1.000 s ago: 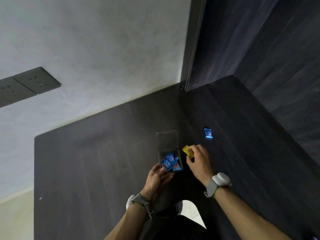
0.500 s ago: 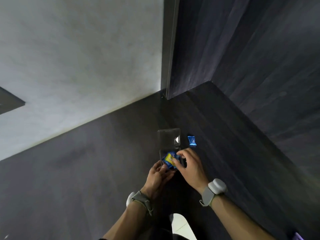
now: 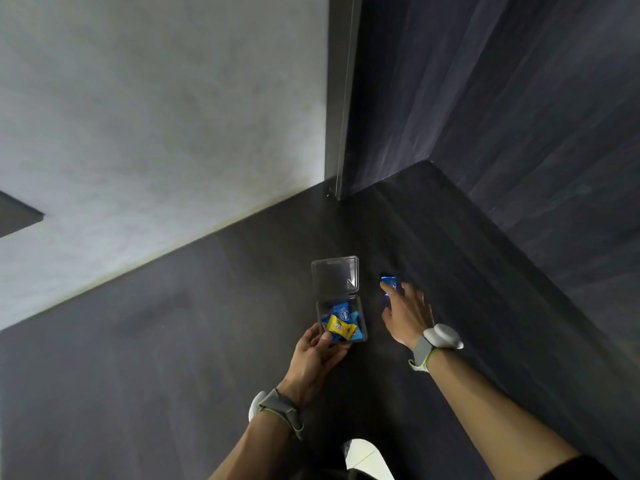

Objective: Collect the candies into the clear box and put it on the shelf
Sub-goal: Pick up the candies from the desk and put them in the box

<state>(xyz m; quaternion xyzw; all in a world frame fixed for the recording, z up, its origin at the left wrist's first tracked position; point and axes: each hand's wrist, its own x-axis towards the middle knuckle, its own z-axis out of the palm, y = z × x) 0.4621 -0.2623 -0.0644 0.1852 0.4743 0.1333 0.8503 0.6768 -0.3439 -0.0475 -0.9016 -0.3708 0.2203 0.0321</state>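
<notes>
A small clear box [image 3: 360, 308] stands on the dark tabletop with its hinged lid [image 3: 335, 277] laid open behind it. Inside lie several blue candies and a yellow candy [image 3: 340, 327] on top. My left hand [image 3: 317, 356] grips the box's near left corner. A single blue candy [image 3: 389, 281] lies on the table to the right of the lid. My right hand [image 3: 407, 311] reaches over it, fingers spread, fingertips touching or almost touching the wrapper. Both wrists wear grey bands with white trackers.
The dark wood-grain tabletop [image 3: 173, 358] runs into a corner: a pale plaster wall [image 3: 156, 116] at the left and back, dark panels [image 3: 519, 116] at the right. A dark socket plate [image 3: 17, 216] sits on the wall at far left.
My right hand dropped the yellow candy into the box, then moved right and forward to the loose blue candy. My left hand stayed on the box.
</notes>
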